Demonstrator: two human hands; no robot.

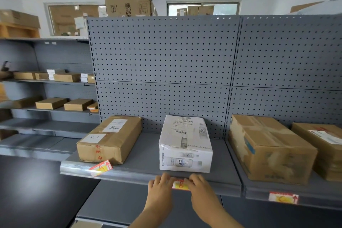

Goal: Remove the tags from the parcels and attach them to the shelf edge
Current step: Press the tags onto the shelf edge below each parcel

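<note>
Step in hand: seating a tag on the shelf edge (129,175). Both hands are low centre, about 6 o'clock in the frame.

- Left hand (160,184): fingers bent, close together, curled over the left end of the red-and-yellow tag (180,185).
- Right hand (199,184): same on the tag's right end. Thumbs are hidden under both hands, so I can't tell whether it's a true pinch or just pressure from above.
- The tag sits flat against the edge strip, at 6 o'clock from the white parcel (185,144).

Other tags:
- Tilted tag (100,168) at 6 o'clock from the brown parcel (111,140). It sits skewed, one corner lifting, and looks half-seated.
- Right-bay tag (283,197) below the big carton (268,148) looks flat and done.
- No tag visible under the far-right carton (323,146), though that stretch of edge runs out of frame.

Judgement: roughly mid-task.

Next move: press along the tag until it holds, then let go with both hands without dragging it sideways. After that, probably re-seat the tilted one at 9 o'clock. Risk: the tag springs off the strip on release.
</note>
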